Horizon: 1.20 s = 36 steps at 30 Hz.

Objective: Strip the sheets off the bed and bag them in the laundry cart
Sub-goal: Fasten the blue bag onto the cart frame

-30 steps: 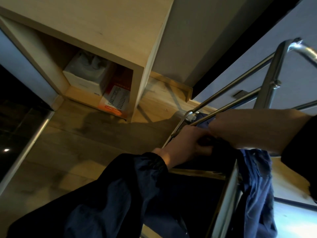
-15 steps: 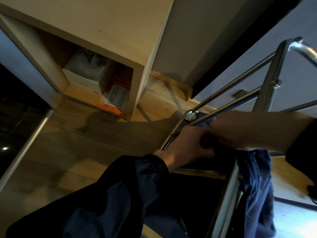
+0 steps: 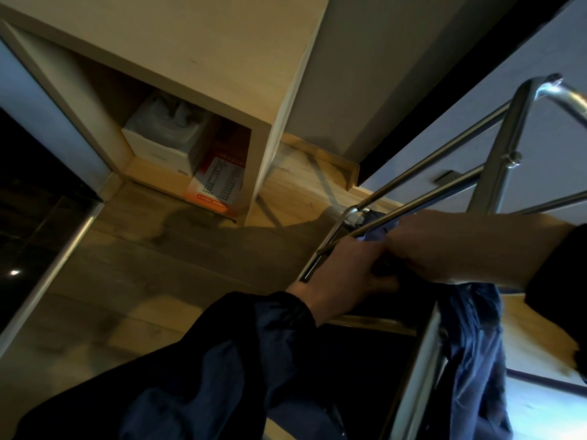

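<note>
**Item: hands at cart corner, head view**

- L hand [image 3: 346, 271]: fingers [image 3: 365, 249] curled over, gripping the dark edge of the blue cloth bag [image 3: 473, 350] just below the near rail. Tips lost in shadow.
- R hand [image 3: 451, 246]: touching the L hand, fingers bent and pinching the same bag edge against the rail. Thumb not visible.
- Laundry cart [image 3: 503, 144]: steel frame, R side of view. Bag is draped over its top corner and hangs down outside the frame, lower R.
- Hidden/cut off: cart interior is black, contents can't be made out. Cart base is out of frame. R forearm is cut by the edge. L sleeve [image 3: 238, 360] covers the lower centre.
- Bkgd: wood shelf unit [image 3: 222, 58] w/ white box [image 3: 152, 144] and orange-and-white box [image 3: 219, 182], print unreadable. Wood floor [image 3: 143, 265].
</note>
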Available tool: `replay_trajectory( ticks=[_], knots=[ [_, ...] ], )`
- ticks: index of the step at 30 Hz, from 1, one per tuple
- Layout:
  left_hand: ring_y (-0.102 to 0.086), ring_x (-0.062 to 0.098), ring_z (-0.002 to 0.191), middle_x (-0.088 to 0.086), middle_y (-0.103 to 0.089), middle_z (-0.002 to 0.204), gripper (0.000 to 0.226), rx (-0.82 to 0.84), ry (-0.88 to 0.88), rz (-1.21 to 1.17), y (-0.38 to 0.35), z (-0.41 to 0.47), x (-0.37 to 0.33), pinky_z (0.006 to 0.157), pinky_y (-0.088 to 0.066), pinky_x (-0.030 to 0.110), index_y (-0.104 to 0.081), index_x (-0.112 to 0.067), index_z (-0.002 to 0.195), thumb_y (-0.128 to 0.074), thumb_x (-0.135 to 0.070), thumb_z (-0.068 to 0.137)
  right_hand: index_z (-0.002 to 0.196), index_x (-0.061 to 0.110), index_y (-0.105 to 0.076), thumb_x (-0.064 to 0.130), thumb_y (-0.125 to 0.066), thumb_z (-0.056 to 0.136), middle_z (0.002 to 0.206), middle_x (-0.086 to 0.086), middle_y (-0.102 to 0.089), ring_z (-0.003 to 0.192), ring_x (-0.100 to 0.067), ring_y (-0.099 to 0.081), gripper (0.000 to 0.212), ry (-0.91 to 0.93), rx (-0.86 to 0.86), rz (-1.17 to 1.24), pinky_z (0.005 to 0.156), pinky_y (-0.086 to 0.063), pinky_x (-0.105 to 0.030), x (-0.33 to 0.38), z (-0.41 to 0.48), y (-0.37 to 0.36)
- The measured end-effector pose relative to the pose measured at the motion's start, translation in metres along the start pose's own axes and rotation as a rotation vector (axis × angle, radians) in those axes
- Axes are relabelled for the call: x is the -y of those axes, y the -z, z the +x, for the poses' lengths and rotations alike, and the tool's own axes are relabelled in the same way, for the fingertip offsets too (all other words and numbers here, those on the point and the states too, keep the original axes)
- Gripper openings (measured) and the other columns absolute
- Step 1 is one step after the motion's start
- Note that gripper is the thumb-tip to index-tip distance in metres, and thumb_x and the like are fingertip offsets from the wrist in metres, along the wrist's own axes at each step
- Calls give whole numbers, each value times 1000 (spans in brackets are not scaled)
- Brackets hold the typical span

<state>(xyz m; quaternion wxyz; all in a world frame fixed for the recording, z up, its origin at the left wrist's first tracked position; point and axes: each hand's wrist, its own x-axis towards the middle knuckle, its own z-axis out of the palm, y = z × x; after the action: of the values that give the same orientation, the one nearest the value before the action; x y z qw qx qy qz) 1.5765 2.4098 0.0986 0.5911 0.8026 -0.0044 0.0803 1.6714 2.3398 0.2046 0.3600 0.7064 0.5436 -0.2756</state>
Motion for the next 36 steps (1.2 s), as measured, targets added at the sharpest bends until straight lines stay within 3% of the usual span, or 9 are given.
replay_trajectory(
  ticks=[4,7,12,16,21,25,28,32,36],
  knots=[
    [-60,9,78,11,-71,90,22,-41,27,-50,-7,-2,3,68,-35,1,-67,-1,99,-72,-6,78,90,21,-61,23,-45,95,75,6,-53,74,-13,-59,17,-13,-26,22,74,-52,-27,-2,-1,-1],
    [-65,26,89,15,-70,96,37,-131,92,-46,-19,-8,4,76,-46,23,-61,-3,115,-73,-10,80,66,24,-43,21,-47,96,67,10,-39,61,-7,-48,29,-35,-34,50,67,-48,-24,-4,-2,1],
    [-63,24,80,11,-67,86,21,-351,92,4,-46,-24,8,69,-48,36,-68,-5,90,-58,-24,88,69,23,-34,28,-48,96,66,9,-36,69,-14,-52,31,-77,-106,60,70,-51,-29,-5,-4,-3],
    [-62,19,88,9,-66,94,13,-446,86,-187,-53,-26,3,77,-51,35,-67,-3,89,-56,-11,90,68,22,-31,32,-43,99,67,9,-34,63,-10,-43,34,-98,-171,104,67,-45,-27,-4,-9,-3],
    [-62,28,77,13,-64,82,30,-500,88,-199,-47,-21,-3,65,-48,45,-60,0,85,-43,-24,90,58,23,-31,35,-47,96,65,4,-42,70,-19,-55,43,-119,-150,230,71,-52,-36,-10,-15,4],
    [-56,23,71,9,-57,78,61,-491,47,-185,-34,-24,-21,60,-44,33,-58,-2,83,-34,-57,93,56,10,-52,31,-54,91,54,-1,-48,53,-18,-49,41,-70,-96,361,62,-52,-45,-21,-10,1],
    [-50,21,69,6,-47,81,38,-481,-36,-171,-30,-25,-22,59,-40,29,-56,-2,80,-40,-34,90,58,7,-56,26,-57,90,50,-1,-42,46,-10,-37,37,-41,-78,436,57,-49,-45,-25,-9,1],
    [-53,14,83,2,-43,101,26,-370,-59,-121,-28,-23,-13,70,-45,17,-61,-2,94,-45,-20,84,68,22,-70,34,-54,92,61,7,-60,54,-6,-54,31,-11,-75,537,57,-52,-35,-22,-15,6],
    [-53,6,97,-10,-40,121,23,-361,-24,-143,-28,-23,-14,79,-46,12,-61,-3,109,-51,-14,91,53,20,-54,25,-55,91,51,3,-49,49,-12,-48,38,-11,-61,488,60,-52,-47,-19,-7,5]
  ],
)
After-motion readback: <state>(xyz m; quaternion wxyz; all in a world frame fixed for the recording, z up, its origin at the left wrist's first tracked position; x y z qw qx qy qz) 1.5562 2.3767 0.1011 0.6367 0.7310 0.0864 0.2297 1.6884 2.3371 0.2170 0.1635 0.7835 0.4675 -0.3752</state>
